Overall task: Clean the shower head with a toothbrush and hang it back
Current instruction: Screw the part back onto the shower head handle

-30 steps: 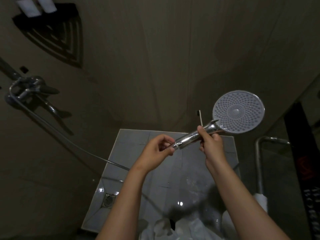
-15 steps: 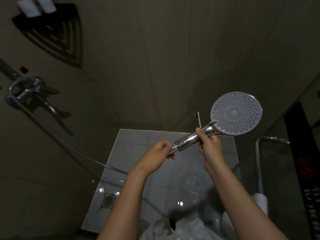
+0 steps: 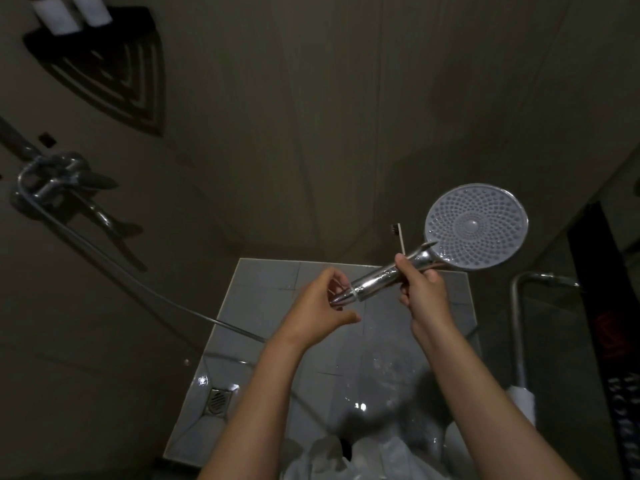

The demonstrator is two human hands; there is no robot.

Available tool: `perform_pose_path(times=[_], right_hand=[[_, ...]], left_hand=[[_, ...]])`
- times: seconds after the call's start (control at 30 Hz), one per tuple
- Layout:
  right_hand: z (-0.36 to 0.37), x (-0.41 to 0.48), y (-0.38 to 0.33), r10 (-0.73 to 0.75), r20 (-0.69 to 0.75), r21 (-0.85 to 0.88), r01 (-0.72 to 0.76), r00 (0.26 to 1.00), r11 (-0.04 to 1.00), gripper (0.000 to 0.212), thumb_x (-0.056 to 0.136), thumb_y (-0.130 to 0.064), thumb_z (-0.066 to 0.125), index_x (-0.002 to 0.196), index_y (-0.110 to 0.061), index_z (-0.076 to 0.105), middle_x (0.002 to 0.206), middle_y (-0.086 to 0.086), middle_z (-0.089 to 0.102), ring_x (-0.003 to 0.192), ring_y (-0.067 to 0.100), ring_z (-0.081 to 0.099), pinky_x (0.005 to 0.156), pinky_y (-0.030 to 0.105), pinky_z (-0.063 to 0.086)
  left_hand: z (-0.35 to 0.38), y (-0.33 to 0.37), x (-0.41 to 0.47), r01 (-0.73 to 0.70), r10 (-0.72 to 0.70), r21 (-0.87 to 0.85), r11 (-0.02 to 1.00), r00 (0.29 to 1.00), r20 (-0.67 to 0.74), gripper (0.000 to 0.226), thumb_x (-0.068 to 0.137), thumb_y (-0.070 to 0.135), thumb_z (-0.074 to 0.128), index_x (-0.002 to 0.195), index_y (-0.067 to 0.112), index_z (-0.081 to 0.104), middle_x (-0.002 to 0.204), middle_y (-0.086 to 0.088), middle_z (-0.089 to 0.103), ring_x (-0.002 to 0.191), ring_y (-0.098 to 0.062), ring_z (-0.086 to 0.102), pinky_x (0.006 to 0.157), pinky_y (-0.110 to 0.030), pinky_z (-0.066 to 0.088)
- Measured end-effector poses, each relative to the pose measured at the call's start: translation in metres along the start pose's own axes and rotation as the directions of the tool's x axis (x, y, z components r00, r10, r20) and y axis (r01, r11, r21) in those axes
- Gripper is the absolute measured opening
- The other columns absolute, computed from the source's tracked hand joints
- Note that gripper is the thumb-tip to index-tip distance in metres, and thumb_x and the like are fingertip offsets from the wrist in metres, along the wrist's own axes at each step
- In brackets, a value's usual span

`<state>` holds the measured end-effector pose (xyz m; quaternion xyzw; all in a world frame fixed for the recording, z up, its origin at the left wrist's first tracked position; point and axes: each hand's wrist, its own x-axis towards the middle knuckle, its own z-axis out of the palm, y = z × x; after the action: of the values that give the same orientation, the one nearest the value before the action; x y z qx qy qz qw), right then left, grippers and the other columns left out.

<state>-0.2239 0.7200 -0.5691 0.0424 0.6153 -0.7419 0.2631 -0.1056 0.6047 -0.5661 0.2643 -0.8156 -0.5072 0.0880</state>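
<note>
The shower head [image 3: 476, 225], a round grey spray face on a chrome handle, is held up in front of me with its face turned toward me. My right hand [image 3: 422, 292] grips the handle just below the face. The same hand holds a thin white toothbrush [image 3: 400, 237] that sticks upward, its dark bristles at the top and left of the spray face. My left hand [image 3: 318, 313] is at the handle's lower end, fingers curled behind it where the hose joins, thumb spread out below. The hose [image 3: 138, 275] runs left to the wall mixer [image 3: 52, 178].
A black corner shelf [image 3: 104, 64] with two white bottles [image 3: 55, 12] hangs high on the left. The wet tiled floor has a drain [image 3: 218, 401] at lower left. A chrome rail [image 3: 517, 323] and a dark towel [image 3: 609, 306] stand at the right.
The shower head has shifted slightly left and tilted. My left hand has slid to the very end of the handle and its thumb has spread away from the fingers.
</note>
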Motion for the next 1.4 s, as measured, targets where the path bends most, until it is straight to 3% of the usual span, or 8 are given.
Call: perform_pose_path(times=[0.1, 0.27, 0.47, 0.67, 0.83, 0.97, 1.2, 1.4], right_hand=[[0.001, -0.001, -0.001, -0.003, -0.002, 0.002, 0.003, 1.0, 1.0, 0.016, 0.087, -0.023, 0.065, 0.076, -0.021, 0.053, 0.063, -0.008, 0.051, 0.051, -0.001, 0.046, 0.049, 0.014, 0.035], [-0.001, 0.0, -0.002, -0.013, -0.001, -0.009, 0.013, 1.0, 1.0, 0.016, 0.087, -0.024, 0.065, 0.076, -0.021, 0.054, 0.063, -0.007, 0.052, 0.047, 0.0, 0.048, 0.049, 0.014, 0.036], [-0.003, 0.003, -0.001, -0.001, -0.006, -0.008, 0.001, 1.0, 1.0, 0.017, 0.085, -0.025, 0.067, 0.074, -0.021, 0.054, 0.067, -0.004, 0.049, 0.056, 0.007, 0.042, 0.053, 0.02, 0.033], [-0.001, 0.002, -0.002, 0.003, 0.022, 0.04, -0.004, 1.0, 0.999, 0.018, 0.087, -0.022, 0.065, 0.073, -0.02, 0.053, 0.062, -0.006, 0.05, 0.044, 0.0, 0.044, 0.037, 0.009, 0.033], [-0.002, 0.003, -0.003, -0.002, 0.015, 0.032, 0.002, 1.0, 0.999, 0.019, 0.088, -0.022, 0.064, 0.074, -0.021, 0.05, 0.063, -0.007, 0.047, 0.052, 0.004, 0.04, 0.036, 0.009, 0.031], [-0.003, 0.004, -0.001, 0.002, 0.021, 0.02, -0.003, 1.0, 1.0, 0.014, 0.089, -0.022, 0.062, 0.078, -0.023, 0.052, 0.07, -0.009, 0.051, 0.061, 0.003, 0.044, 0.035, 0.006, 0.033], [-0.005, 0.003, -0.006, 0.032, -0.003, 0.079, -0.032, 0.999, 0.996, 0.017, 0.089, -0.019, 0.061, 0.076, -0.023, 0.051, 0.066, -0.007, 0.05, 0.053, 0.001, 0.043, 0.034, 0.007, 0.031], [0.0, 0.001, -0.006, 0.03, 0.018, 0.122, -0.032, 0.999, 0.992, 0.018, 0.089, -0.017, 0.061, 0.075, -0.02, 0.051, 0.062, -0.005, 0.046, 0.039, -0.001, 0.04, 0.035, 0.01, 0.029]], left_hand=[[0.006, 0.001, -0.002, 0.06, -0.062, 0.021, 0.998, 0.996, 0.062, 0.035, 0.076, 0.022, 0.077, 0.1, 0.017, 0.051, 0.085, 0.009, 0.057, 0.071, -0.001, 0.053, 0.063, -0.009, 0.043], [0.004, -0.003, 0.002, 0.11, -0.1, -0.093, 0.99, 0.99, 0.1, 0.009, 0.091, 0.013, 0.056, 0.086, 0.02, 0.054, 0.08, 0.001, 0.068, 0.079, -0.014, 0.058, 0.084, -0.036, 0.046], [0.001, -0.007, 0.003, 0.003, -0.002, -0.041, 0.999, 1.0, 0.019, 0.035, 0.074, 0.001, 0.07, 0.077, 0.033, 0.055, 0.087, -0.006, 0.067, 0.075, -0.011, 0.059, 0.073, -0.029, 0.049], [0.003, -0.004, 0.004, -0.078, 0.081, 0.058, 0.995, 0.995, -0.055, 0.033, 0.067, -0.001, 0.072, 0.081, 0.022, 0.052, 0.069, 0.01, 0.054, 0.059, 0.0, 0.048, 0.061, -0.023, 0.042], [0.005, 0.005, 0.001, 0.11, -0.115, 0.042, 0.993, 0.983, 0.143, 0.007, 0.092, 0.019, 0.056, 0.098, 0.019, 0.052, 0.092, -0.006, 0.067, 0.078, -0.013, 0.06, 0.079, -0.026, 0.049], [0.005, 0.005, 0.002, 0.141, -0.143, 0.024, 0.99, 0.959, 0.243, 0.016, 0.099, 0.012, 0.041, 0.098, 0.007, 0.055, 0.091, -0.009, 0.065, 0.072, -0.006, 0.057, 0.056, -0.004, 0.04], [0.006, -0.002, 0.003, 0.058, -0.054, -0.042, 0.997, 0.994, 0.095, 0.007, 0.083, 0.011, 0.069, 0.089, 0.013, 0.066, 0.074, 0.0, 0.066, 0.063, -0.004, 0.058, 0.062, -0.016, 0.046], [0.008, -0.007, 0.004, -0.022, 0.024, 0.033, 0.999, 0.998, -0.059, 0.034, 0.063, 0.01, 0.082, 0.072, 0.026, 0.054, 0.062, 0.011, 0.054, 0.056, -0.002, 0.048, 0.059, -0.024, 0.042]])
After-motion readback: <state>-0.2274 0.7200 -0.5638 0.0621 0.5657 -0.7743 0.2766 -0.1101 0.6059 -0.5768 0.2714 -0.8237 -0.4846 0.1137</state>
